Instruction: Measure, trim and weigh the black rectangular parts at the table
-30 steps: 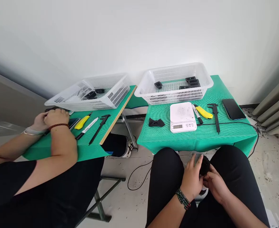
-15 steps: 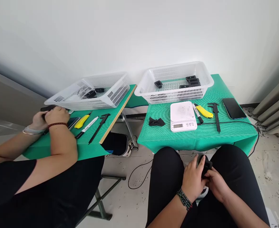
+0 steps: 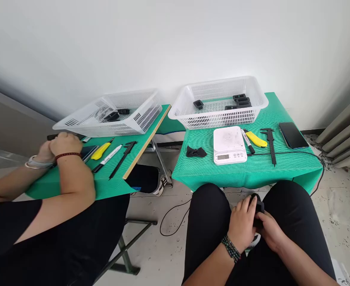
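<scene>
At four o'clock, the left hand [image 3: 241, 223] and right hand [image 3: 271, 233] grip one black part [image 3: 261, 205], not put down yet; at two o'clock, other parts [image 3: 242, 101] lie in the basket [image 3: 219, 121].

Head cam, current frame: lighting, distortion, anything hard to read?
Head view: soft light, bright white wall, no harsh glare; head view: wide-angle stretch, the left basket looking pulled out sideways; head view: black part in the person's hands loses detail against black trousers; head view: scale display digits too small to read surely.
</scene>
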Available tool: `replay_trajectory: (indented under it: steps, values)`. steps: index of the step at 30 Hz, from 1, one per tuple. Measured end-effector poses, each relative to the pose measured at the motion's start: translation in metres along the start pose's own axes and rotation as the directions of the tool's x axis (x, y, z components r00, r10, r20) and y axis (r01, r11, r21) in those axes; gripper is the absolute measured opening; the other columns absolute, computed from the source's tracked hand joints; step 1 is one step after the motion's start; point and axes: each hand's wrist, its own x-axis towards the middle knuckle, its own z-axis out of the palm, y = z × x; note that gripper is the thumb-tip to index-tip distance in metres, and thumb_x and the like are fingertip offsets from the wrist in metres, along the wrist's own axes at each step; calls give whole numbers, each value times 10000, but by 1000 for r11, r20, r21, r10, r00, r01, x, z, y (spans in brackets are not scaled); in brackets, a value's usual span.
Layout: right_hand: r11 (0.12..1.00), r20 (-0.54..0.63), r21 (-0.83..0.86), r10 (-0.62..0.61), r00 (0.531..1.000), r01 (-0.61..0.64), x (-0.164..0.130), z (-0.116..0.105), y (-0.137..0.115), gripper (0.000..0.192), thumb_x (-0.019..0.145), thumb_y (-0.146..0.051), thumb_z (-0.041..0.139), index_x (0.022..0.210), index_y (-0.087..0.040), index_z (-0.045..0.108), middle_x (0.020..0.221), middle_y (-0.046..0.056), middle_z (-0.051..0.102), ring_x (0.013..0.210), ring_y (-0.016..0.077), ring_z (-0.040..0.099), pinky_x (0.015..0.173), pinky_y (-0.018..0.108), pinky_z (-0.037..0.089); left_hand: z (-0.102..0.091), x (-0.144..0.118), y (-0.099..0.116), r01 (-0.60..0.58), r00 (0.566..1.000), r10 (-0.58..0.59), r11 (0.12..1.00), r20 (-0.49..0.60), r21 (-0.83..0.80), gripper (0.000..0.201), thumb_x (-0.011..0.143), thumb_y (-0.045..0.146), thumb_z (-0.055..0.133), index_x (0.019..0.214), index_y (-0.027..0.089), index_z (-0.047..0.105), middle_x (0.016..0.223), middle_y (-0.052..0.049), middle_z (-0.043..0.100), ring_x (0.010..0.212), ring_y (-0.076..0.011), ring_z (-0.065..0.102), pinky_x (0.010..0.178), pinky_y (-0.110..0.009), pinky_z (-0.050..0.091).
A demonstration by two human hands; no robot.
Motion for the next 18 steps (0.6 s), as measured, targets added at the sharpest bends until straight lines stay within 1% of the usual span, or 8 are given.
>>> replay_trajectory:
  steps: [2,4,7,11,14,18]
  values:
    - [1000,14,-3,-2,1000,2,-1,1,-1,227,536,-293,714,745,-219,669,695,13,685,724,212,622,595,302,469,3,-1,0,-29,999,29,1000,-20,6,1070,680,81,742,1619,222,250,1632,-142,423,1408,-408,487,1077,-593,522]
    - [1000,28,-2,-2,1000,2,-2,2,-3,256,554,-308,731,791,-218,694,766,35,730,812,251,670,650,323,504,4,-1,0,-68,997,68,998,-29,1,1070,676,80,732,1617,215,241,1643,-145,403,1423,-410,466,1090,-599,510]
    - [1000,45,-9,-1,999,2,-3,2,-4,274,568,-320,743,819,-218,707,788,46,746,881,286,699,685,335,517,4,0,0,-85,996,85,996,-20,-7,1041,683,63,697,1612,190,244,1592,-154,463,1381,-395,508,1077,-583,521]
    - [999,49,-39,12,999,-10,-1,0,-1,278,554,-318,733,809,-213,700,740,38,723,840,277,692,646,320,491,1,1,2,-41,999,41,999,18,-3,974,664,65,685,1564,167,325,1495,-174,532,1265,-379,598,1022,-555,553]
    - [999,44,-44,20,999,-18,0,0,1,282,547,-321,732,804,-212,697,718,29,706,796,257,676,626,313,473,-3,1,4,-31,999,31,999,17,-11,896,664,86,682,1506,169,389,1430,-164,564,1210,-366,626,989,-540,562]
    - [999,61,-32,15,998,-13,-1,0,1,254,549,-312,742,778,-212,693,714,25,709,791,257,678,653,322,483,-7,1,5,-17,999,18,1000,40,-16,833,682,106,663,1473,172,410,1416,-157,566,1140,-345,651,946,-520,564]
